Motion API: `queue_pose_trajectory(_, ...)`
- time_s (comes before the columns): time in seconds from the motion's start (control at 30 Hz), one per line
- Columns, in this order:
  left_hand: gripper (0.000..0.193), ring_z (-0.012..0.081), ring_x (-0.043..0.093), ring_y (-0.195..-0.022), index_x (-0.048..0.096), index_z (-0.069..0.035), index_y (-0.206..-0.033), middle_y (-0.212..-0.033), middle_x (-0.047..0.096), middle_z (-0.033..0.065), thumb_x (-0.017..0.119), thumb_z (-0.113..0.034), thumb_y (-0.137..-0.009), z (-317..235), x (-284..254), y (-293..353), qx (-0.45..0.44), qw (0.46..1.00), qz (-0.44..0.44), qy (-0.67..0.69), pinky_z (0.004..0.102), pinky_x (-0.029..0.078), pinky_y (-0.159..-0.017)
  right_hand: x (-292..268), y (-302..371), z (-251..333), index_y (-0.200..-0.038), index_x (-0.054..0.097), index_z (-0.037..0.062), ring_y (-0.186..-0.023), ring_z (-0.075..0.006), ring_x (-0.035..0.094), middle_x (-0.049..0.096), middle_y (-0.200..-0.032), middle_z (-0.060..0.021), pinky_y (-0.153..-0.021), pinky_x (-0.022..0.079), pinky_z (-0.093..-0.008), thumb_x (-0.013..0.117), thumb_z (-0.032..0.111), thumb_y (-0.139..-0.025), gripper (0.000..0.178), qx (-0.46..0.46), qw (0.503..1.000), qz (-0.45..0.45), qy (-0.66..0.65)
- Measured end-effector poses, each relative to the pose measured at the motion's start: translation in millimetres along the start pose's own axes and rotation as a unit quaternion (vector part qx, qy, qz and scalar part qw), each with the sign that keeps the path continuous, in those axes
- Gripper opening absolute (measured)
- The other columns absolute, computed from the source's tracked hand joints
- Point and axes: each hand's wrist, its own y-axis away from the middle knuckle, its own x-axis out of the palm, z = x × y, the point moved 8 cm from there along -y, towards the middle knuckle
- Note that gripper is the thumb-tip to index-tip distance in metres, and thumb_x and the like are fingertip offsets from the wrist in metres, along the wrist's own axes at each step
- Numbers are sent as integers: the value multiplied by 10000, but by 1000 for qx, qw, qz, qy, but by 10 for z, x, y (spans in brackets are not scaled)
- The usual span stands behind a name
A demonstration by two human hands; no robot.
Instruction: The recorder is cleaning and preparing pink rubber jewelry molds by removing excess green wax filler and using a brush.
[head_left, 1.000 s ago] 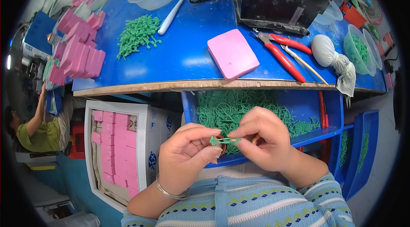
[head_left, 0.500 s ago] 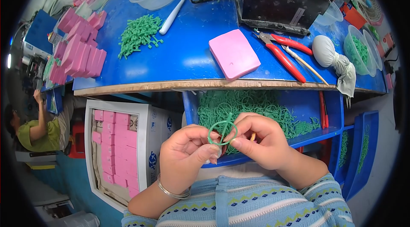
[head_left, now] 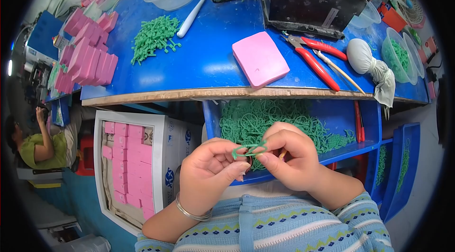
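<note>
so both hands are busy with one little green ring (head_left: 248, 146). left hand (head_left: 208, 164) has its left end nipped between thumb and index finger, right hand (head_left: 291, 155) is pinching the right end the same way. the ring's seen nearly edge-on, up over the near side of a blue tray (head_left: 332, 109) loaded with tangled green pieces (head_left: 265, 115).

on the blue table (head_left: 208, 57) just beyond: a pink block (head_left: 260, 60) near the edge, red-handled cutters (head_left: 317, 70) right of it, a green pile (head_left: 154, 38) farther left. white box (head_left: 175, 166) of pink blocks sits left of the tray.
</note>
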Motion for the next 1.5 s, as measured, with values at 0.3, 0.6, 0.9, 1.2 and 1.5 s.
queue_pose_trajectory(0.3, 134, 140, 561, -761, 553, 56, -921, -971, 497, 113, 591, 47, -793, -57, 5, -7, 83, 995, 27, -46, 235, 511, -633, 9, -2, 232, -910, 631, 30, -592, -185, 538, 538, -728, -74, -482, 423, -259, 655, -16, -667, 249, -132, 982, -14, 137)
queue_pose_trajectory(0.6, 117, 141, 562, -746, 555, 51, -909, -958, 499, 114, 587, 46, -797, -68, -8, 0, 100, 993, 28, -55, 239, 510, -633, 15, 1, 238, -897, 628, 22, -576, -190, 552, 545, -725, -82, -473, 436, -275, 654, -15, -666, 235, -133, 981, -18, 142)
queue_pose_trajectory(0.9, 120, 153, 566, -753, 547, 61, -911, -948, 491, 115, 555, 93, -795, -88, 4, 9, 111, 992, 34, -48, 250, 510, -647, 26, -7, 158, -917, 616, 16, -577, -164, 511, 550, -725, -79, -468, 416, -253, 648, 4, -701, 219, -76, 990, -5, 121)
queue_pose_trajectory(1.2, 158, 158, 567, -833, 547, 63, -902, -951, 495, 113, 540, 133, -761, -145, -27, 30, 123, 978, -8, -167, 249, 505, -704, -98, -7, 279, -886, 628, 23, -618, -167, 501, 568, -740, -68, -494, 399, -253, 661, 22, -706, 183, -106, 987, -48, 115)
queue_pose_trajectory(1.5, 207, 152, 538, -855, 570, 10, -904, -986, 499, 116, 615, 88, -718, -365, -19, 73, 217, 925, -35, -310, 263, 451, -752, -80, 14, 142, -866, 624, 15, -612, -154, 499, 552, -734, -74, -475, 389, -251, 631, 16, -735, 131, -52, 990, -26, 129)
